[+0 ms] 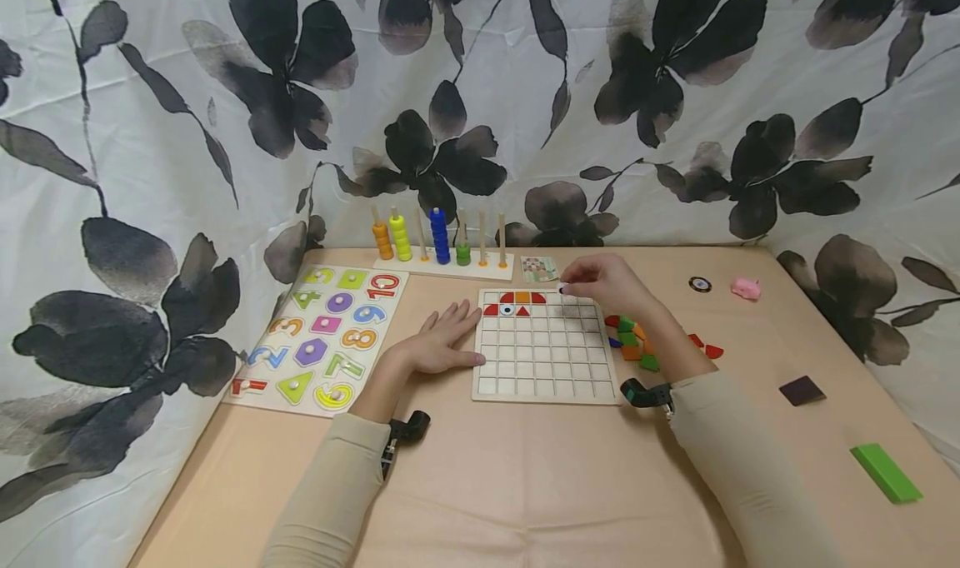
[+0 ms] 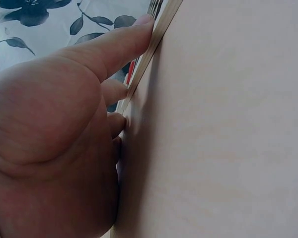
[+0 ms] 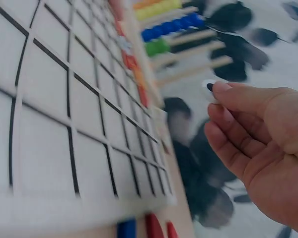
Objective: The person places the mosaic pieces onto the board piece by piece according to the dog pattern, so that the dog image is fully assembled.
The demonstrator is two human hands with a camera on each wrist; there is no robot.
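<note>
A white grid board (image 1: 543, 361) lies on the table, with several red and orange shape pieces (image 1: 521, 298) and a round eye piece (image 1: 507, 310) in its top rows at the left. My left hand (image 1: 433, 341) lies with fingers extended, thumb and fingertips against the board's left edge; in the left wrist view the thumb (image 2: 124, 47) touches that edge. Over the board's upper right, my right hand (image 1: 606, 283) pinches a small white disc with a black spot (image 3: 207, 87) between thumb and fingers. The right wrist view shows the disc raised above the grid.
Loose coloured pieces (image 1: 632, 351) lie right of the board, partly behind the right forearm. A number puzzle board (image 1: 352, 306) is at left, a bead stacker (image 1: 450, 266) and picture card (image 1: 540, 269) behind. Farther right are a pink figure (image 1: 746, 288) and green block (image 1: 887, 473).
</note>
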